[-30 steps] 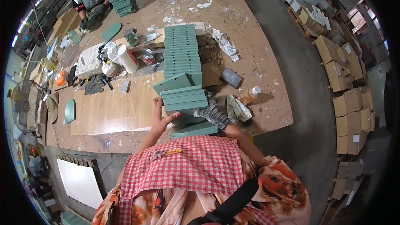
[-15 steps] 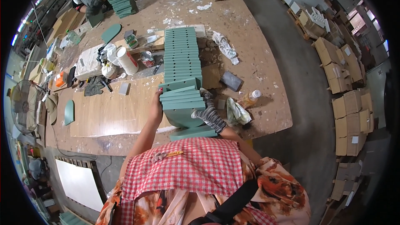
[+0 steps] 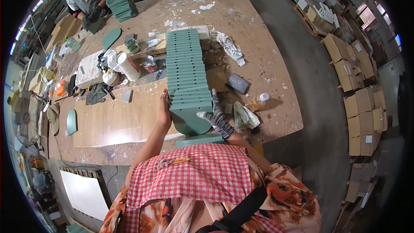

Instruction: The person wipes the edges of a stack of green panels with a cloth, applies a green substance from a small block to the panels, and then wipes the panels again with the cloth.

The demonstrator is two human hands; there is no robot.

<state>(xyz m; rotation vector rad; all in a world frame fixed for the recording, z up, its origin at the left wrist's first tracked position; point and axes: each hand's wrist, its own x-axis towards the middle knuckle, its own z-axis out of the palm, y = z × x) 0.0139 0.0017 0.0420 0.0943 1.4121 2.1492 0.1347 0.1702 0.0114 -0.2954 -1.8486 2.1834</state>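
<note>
A long row of green panels [image 3: 185, 64] stands on edge, packed face to face, running away from me over the table. Small dark holes dot their upper edges, and the nearest panel shows a rounded lower end. My bare left hand [image 3: 164, 108] presses along the left side of the row's near end. On the right side, my right hand [image 3: 218, 118], in a grey striped glove, grips the same end, its thumb lying across the front panel's face. Another green panel [image 3: 200, 140] lies at the table edge, partly behind my apron.
Left of the row are a white cylindrical container [image 3: 128, 67], a can [image 3: 149, 64] and a dark glove [image 3: 98, 93]. A grey block [image 3: 237, 83], a crumpled cloth [image 3: 246, 116] and a bottle [image 3: 258, 101] sit right. Across the table, a person handles panels beside a green stack [image 3: 120, 2].
The several near panels that were tilted and uneven between my hands now sit flush with the row. My right hand's fingers have straightened along the side.
</note>
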